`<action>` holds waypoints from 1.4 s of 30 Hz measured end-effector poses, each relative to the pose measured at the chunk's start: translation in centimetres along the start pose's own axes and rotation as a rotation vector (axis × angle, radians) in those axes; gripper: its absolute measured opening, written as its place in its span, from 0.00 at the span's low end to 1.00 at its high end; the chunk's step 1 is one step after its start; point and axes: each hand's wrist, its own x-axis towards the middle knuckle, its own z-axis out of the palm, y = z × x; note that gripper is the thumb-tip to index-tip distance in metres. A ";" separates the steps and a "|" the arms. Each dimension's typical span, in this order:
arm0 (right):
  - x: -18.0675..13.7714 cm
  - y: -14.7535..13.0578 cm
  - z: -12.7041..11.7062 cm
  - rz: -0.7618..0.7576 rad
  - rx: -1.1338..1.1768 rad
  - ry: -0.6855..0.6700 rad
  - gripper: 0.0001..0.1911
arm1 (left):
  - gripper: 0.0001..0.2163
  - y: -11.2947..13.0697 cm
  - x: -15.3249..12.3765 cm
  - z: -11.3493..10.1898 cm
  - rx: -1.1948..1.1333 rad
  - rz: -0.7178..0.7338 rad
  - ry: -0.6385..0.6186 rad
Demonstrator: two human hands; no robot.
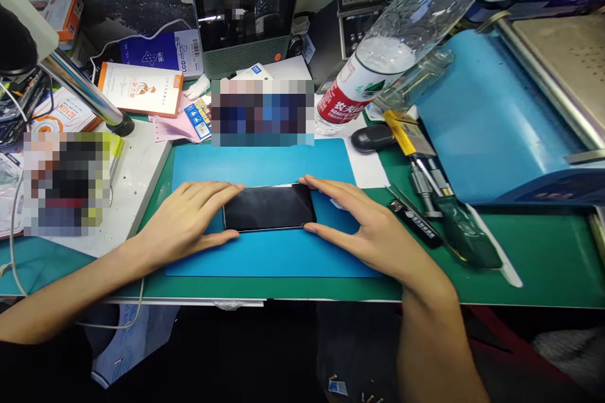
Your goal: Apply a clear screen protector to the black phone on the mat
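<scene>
A black smartphone (269,208) lies sideways, its dark screen facing up, over a blue work mat (265,255). Around its left end, my left hand (182,217) has fingertips on the far edge and the thumb at the near corner. My right hand (366,220) grips the right end the same way, fingers at the far corner and thumb at the near one. Whether the phone rests on the mat or is slightly raised, I cannot tell.
To the right are a black mouse (373,138), a green-handled tool (466,233) and a blue machine (472,119). A large water bottle (347,91) leans behind. A screen device (246,12) stands at the back; boxes (139,89) and a lamp pole (85,88) occupy the left.
</scene>
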 end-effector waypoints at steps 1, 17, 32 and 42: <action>0.0 0.0 0.0 -0.001 -0.003 0.001 0.34 | 0.30 0.1 0.0 0.0 0.001 -0.007 0.004; -0.3 -0.3 0.5 -0.077 0.017 0.110 0.41 | 0.28 0.9 0.0 -0.1 -0.109 0.070 0.261; -0.6 -0.7 0.5 -0.139 0.117 0.195 0.43 | 0.30 0.6 -0.2 1.1 -0.201 -0.044 0.129; -0.5 -0.3 0.6 -0.065 0.102 0.141 0.44 | 0.29 0.6 -0.2 1.5 -0.203 -0.058 0.100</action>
